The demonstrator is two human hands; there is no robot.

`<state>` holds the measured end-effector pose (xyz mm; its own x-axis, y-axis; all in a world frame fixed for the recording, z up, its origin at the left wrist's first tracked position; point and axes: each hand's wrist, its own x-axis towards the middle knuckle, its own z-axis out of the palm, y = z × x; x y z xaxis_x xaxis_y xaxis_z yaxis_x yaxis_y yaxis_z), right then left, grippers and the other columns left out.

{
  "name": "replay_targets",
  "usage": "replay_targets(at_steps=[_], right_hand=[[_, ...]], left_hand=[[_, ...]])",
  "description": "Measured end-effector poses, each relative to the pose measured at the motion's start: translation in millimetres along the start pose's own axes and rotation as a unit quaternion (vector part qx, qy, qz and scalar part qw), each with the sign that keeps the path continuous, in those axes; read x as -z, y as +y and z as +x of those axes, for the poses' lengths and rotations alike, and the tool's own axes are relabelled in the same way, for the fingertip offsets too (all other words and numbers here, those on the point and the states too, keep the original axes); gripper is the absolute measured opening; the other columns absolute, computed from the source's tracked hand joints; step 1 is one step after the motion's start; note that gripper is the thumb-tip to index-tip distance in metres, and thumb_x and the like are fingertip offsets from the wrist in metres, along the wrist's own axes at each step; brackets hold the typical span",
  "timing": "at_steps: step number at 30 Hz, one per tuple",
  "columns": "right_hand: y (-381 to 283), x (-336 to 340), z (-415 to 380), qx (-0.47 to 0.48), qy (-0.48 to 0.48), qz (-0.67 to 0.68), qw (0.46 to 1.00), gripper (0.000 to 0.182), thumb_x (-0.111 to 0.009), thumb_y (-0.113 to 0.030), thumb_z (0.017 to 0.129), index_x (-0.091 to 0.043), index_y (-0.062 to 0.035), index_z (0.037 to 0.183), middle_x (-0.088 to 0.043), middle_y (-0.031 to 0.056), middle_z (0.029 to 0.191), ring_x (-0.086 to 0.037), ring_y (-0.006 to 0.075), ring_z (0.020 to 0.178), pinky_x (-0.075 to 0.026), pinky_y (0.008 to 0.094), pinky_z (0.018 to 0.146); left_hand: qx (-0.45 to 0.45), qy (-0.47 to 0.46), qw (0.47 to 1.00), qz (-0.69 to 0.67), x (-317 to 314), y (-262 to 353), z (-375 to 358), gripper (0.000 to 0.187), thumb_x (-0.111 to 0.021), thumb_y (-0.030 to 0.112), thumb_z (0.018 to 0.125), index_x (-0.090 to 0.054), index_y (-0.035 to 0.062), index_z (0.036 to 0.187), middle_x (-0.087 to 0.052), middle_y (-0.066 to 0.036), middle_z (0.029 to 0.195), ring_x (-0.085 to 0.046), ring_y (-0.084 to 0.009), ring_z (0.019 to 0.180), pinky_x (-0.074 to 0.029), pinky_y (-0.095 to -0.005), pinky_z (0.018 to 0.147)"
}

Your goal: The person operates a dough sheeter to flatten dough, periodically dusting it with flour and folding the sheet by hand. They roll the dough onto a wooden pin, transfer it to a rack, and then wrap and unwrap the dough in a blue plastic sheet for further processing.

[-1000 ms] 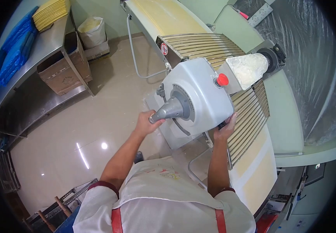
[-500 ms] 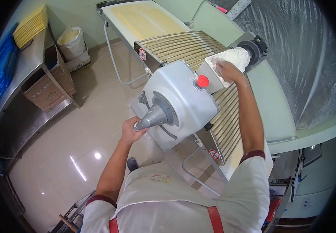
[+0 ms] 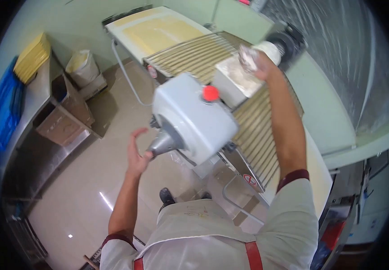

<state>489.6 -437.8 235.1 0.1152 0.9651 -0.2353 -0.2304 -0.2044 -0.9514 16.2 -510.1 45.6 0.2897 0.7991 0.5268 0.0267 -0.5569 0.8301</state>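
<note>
My left hand (image 3: 137, 155) is open at the tip of the grey cone-shaped handle (image 3: 164, 143) on the dough sheeter (image 3: 192, 117). Its fingers are spread, and the thumb is close to or touching the handle. Above the white flour bin (image 3: 232, 87) my right hand (image 3: 262, 66) is curled round a handful of white flour (image 3: 248, 57), somewhat smeared by motion. More loose flour (image 3: 244, 81) lies inside the bin. A red button (image 3: 210, 93) sits on top of the machine's housing, between the two hands.
Metal guard grilles (image 3: 190, 51) flank the housing over the conveyor, where a yellow dough sheet (image 3: 158, 33) lies at the far end. To the left stand a steel table (image 3: 39, 96), a cardboard box (image 3: 66, 119) and a white sack (image 3: 83, 67). Plastic sheeting (image 3: 338, 58) hangs at right.
My left hand has loosened from the handle, its fingers now spread. My right hand has risen out of the bin with flour. The view has shifted slightly.
</note>
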Motion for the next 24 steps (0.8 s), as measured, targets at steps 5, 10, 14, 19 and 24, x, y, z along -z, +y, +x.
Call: replay_targets(at_steps=[5, 10, 14, 19, 24], right_hand=[[27, 17, -60, 0.21, -0.207, 0.43, 0.853, 0.029, -0.046, -0.028, 0.092, -0.045, -0.0109, 0.068, -0.037, 0.0009, 0.058, -0.034, 0.0147, 0.049, -0.028, 0.0266, 0.042], [234, 217, -263, 0.278, -0.029, 0.507, 0.815, 0.027, -0.044, -0.032, 0.094, -0.056, -0.0132, 0.08, -0.055, 0.0028, 0.065, -0.056, 0.0161, 0.059, -0.047, 0.0267, 0.05], [352, 423, -649, 0.388, 0.451, 0.212, 0.775, 0.042, -0.052, -0.036, 0.09, -0.054, -0.0064, 0.12, -0.062, 0.0057, 0.11, -0.058, 0.0188, 0.104, -0.046, 0.0343, 0.093], [203, 327, -793, 0.185, 0.914, -0.228, 0.28, 0.033, -0.056, -0.026, 0.086, -0.06, 0.0001, 0.106, -0.063, 0.0121, 0.093, -0.059, 0.0207, 0.083, -0.048, 0.0332, 0.074], [378, 303, -538, 0.027, 0.581, -0.217, 0.784, 0.029, -0.052, -0.022, 0.087, -0.062, 0.0016, 0.1, -0.06, 0.0095, 0.081, -0.055, 0.0188, 0.07, -0.044, 0.0307, 0.064]], left_hand=[[-0.092, 0.015, 0.987, 0.127, -61, 108, 117, 0.047, -0.052, 0.031, 0.091, -0.047, -0.0043, 0.122, -0.052, -0.018, 0.122, -0.047, -0.026, 0.116, -0.032, -0.0387, 0.101], [0.087, -0.079, 0.978, 0.171, -99, 64, 177, 0.038, -0.048, 0.024, 0.095, -0.05, -0.0035, 0.12, -0.056, -0.018, 0.117, -0.051, -0.0239, 0.111, -0.036, -0.0327, 0.098], [0.13, -0.167, 0.931, 0.297, -83, 48, 196, 0.041, -0.046, 0.029, 0.096, -0.05, -0.0007, 0.124, -0.057, -0.017, 0.115, -0.052, -0.023, 0.11, -0.037, -0.0318, 0.096], [-0.175, -0.324, 0.744, 0.557, -13, -30, 238, 0.046, -0.047, 0.021, 0.092, -0.044, 0.0016, 0.133, -0.053, -0.021, 0.125, -0.051, -0.0283, 0.115, -0.037, -0.0369, 0.099], [-0.004, -0.324, 0.823, 0.466, 3, -60, 265, 0.048, -0.044, 0.018, 0.091, -0.041, 0.0025, 0.136, -0.051, -0.022, 0.126, -0.05, -0.0293, 0.115, -0.037, -0.0383, 0.1]])
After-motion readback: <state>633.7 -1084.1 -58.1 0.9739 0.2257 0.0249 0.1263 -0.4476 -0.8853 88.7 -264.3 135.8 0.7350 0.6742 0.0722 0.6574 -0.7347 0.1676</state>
